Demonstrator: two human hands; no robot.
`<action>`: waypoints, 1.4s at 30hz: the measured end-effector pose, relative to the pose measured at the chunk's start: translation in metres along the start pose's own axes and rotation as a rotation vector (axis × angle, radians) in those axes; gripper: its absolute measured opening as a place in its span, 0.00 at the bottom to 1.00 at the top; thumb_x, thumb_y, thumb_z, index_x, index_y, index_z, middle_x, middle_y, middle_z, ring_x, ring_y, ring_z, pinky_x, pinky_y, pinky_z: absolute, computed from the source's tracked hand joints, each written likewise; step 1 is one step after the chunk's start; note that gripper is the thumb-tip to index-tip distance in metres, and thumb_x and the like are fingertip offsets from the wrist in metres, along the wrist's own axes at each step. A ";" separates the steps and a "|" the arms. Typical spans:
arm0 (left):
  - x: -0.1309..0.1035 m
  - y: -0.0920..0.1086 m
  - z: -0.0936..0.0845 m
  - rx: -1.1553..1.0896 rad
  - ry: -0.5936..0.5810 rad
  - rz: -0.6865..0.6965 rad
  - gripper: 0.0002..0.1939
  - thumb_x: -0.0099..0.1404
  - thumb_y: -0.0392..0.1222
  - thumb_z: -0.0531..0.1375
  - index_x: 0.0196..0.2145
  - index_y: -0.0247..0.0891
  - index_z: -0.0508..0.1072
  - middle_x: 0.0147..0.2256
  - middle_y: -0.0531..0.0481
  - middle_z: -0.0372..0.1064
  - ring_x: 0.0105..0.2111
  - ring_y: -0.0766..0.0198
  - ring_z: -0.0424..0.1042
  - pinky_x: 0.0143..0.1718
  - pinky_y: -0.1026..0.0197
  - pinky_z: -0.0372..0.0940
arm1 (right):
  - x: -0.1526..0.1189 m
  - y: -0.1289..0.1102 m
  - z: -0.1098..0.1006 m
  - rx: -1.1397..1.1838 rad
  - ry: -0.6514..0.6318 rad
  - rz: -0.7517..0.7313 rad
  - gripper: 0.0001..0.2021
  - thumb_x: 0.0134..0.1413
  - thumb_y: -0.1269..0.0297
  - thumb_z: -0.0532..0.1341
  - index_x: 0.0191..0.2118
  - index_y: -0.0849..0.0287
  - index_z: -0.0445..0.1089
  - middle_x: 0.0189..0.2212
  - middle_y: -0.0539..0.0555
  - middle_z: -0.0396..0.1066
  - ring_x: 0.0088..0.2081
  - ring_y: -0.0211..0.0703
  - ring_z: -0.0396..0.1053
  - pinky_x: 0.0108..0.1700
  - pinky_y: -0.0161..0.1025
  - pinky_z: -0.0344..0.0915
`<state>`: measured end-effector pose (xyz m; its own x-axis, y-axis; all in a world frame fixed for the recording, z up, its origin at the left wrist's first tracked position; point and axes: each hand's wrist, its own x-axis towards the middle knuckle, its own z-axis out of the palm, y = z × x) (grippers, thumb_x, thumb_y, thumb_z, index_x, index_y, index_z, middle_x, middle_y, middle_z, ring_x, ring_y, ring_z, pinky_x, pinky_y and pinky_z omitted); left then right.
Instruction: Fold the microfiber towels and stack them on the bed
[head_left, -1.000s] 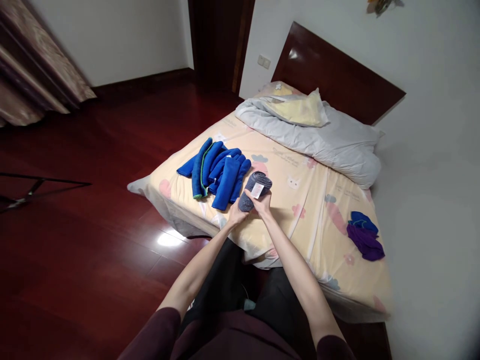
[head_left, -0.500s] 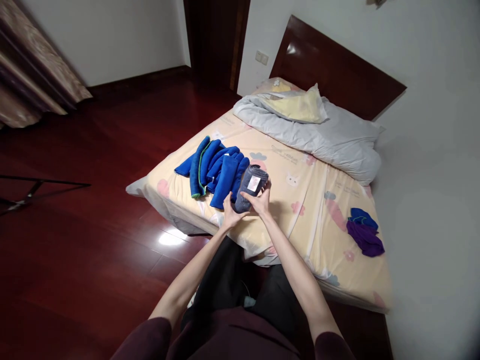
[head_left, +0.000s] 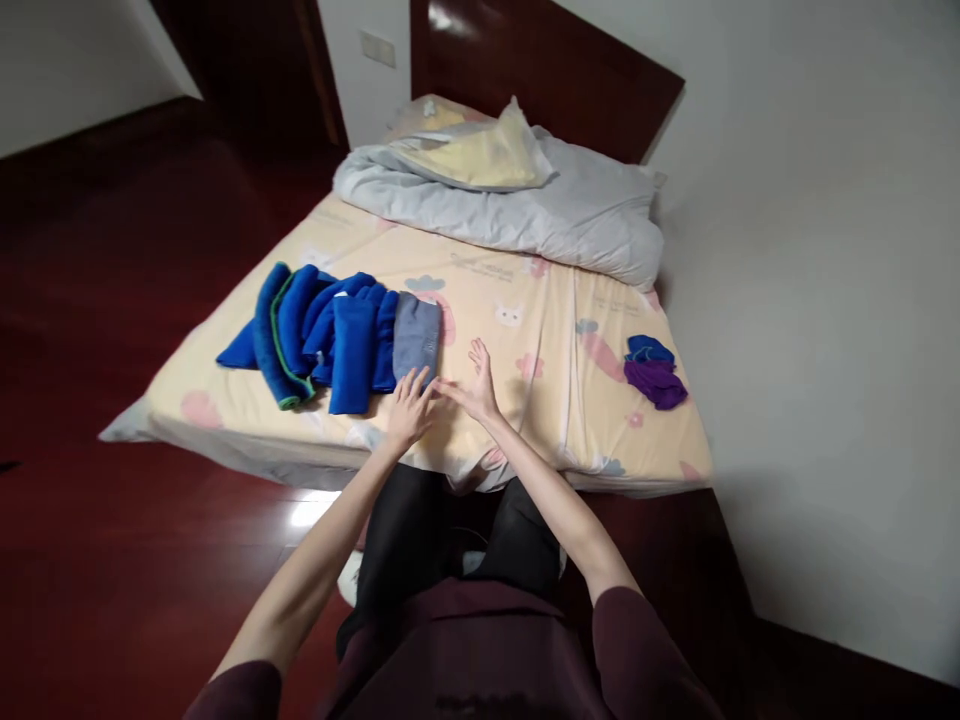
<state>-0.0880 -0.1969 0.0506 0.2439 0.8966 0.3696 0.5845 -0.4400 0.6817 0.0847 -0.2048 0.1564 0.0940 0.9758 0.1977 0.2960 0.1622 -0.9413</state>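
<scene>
Rests grey towel roll (head_left: 416, 335) on bed (head_left: 570, 440), right of blue towel rolls (head_left: 351, 355), likely so neighbours stop it unrolling, with left hand (head_left: 410, 412) spread at near end, contact unclear, right hand (head_left: 476, 392) released.

Your head camera looks forward and down (your own trousers (head_left: 401, 530) included), across the bed (head_left: 540, 425) toward its headboard (head_left: 547, 70).

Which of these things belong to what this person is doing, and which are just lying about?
Seemingly in use:
gray rolled cloth, by the left hand
blue rolled cloths, left of the gray one

Probably just lying about:
yellow bedding
gray quilt
purple cloth and small blue cloth, off right; these might belong too
</scene>
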 end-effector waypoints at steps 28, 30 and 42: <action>0.158 -0.087 0.002 0.652 -0.315 -0.064 0.34 0.71 0.51 0.37 0.72 0.48 0.56 0.75 0.51 0.46 0.75 0.46 0.44 0.66 0.24 0.37 | 0.000 0.261 -0.477 -1.141 0.378 0.625 0.22 0.61 0.72 0.52 0.56 0.65 0.76 0.67 0.70 0.61 0.63 0.61 0.59 0.65 0.55 0.57; 0.161 -0.085 -0.013 0.649 -0.350 -0.034 0.34 0.71 0.50 0.43 0.73 0.51 0.54 0.75 0.48 0.47 0.75 0.47 0.46 0.68 0.24 0.38 | -0.003 0.262 -0.481 -1.080 0.463 0.530 0.20 0.62 0.71 0.51 0.52 0.65 0.77 0.58 0.70 0.69 0.58 0.59 0.63 0.63 0.53 0.59; 0.138 -0.037 -0.014 0.668 -0.442 0.086 0.28 0.63 0.38 0.50 0.59 0.33 0.72 0.62 0.33 0.70 0.69 0.44 0.59 0.67 0.35 0.53 | -0.102 0.143 -0.406 -0.628 0.079 0.039 0.18 0.68 0.71 0.49 0.47 0.56 0.77 0.43 0.57 0.76 0.47 0.46 0.76 0.53 0.41 0.69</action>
<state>-0.0867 -0.0576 0.0851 0.5111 0.8592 0.0238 0.8549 -0.5111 0.0886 0.5035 -0.3407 0.1124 0.1787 0.9615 0.2089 0.7901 -0.0137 -0.6128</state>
